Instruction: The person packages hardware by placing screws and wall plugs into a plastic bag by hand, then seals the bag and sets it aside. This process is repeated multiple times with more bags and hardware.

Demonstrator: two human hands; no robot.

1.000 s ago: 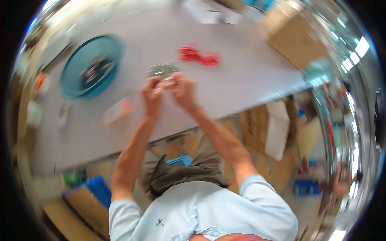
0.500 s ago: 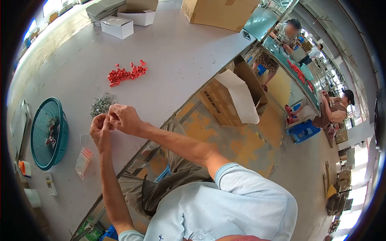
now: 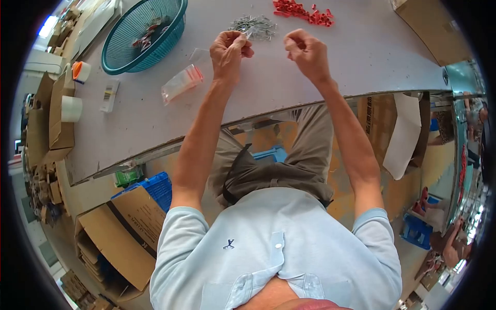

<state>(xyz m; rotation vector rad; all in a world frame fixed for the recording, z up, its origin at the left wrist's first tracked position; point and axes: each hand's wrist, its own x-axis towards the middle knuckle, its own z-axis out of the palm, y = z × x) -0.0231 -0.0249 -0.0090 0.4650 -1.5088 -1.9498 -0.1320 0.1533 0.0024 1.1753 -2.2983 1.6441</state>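
My left hand [image 3: 230,51] is closed in a pinch on a small clear plastic bag [image 3: 250,33], just at the near left side of a pile of metal screws [image 3: 261,27]. To the right, my right hand [image 3: 306,50] has its fingers curled together over the table; whatever they hold, if anything, is hidden. Red plastic pieces [image 3: 305,12] lie beyond it in a heap. Clear bags with red edges [image 3: 182,83] rest on the table to the left of my left forearm.
A teal basket [image 3: 175,32] with small items inside stands at the back left. Near the left edge are a tape roll [image 3: 81,71], a barcode label pack [image 3: 109,96] and a carton [image 3: 62,116]. Another carton [image 3: 431,28] stands at the back right.
The view has swung round, so the table now lies straight ahead. My hands, together before, are now apart, the right one further to the right.
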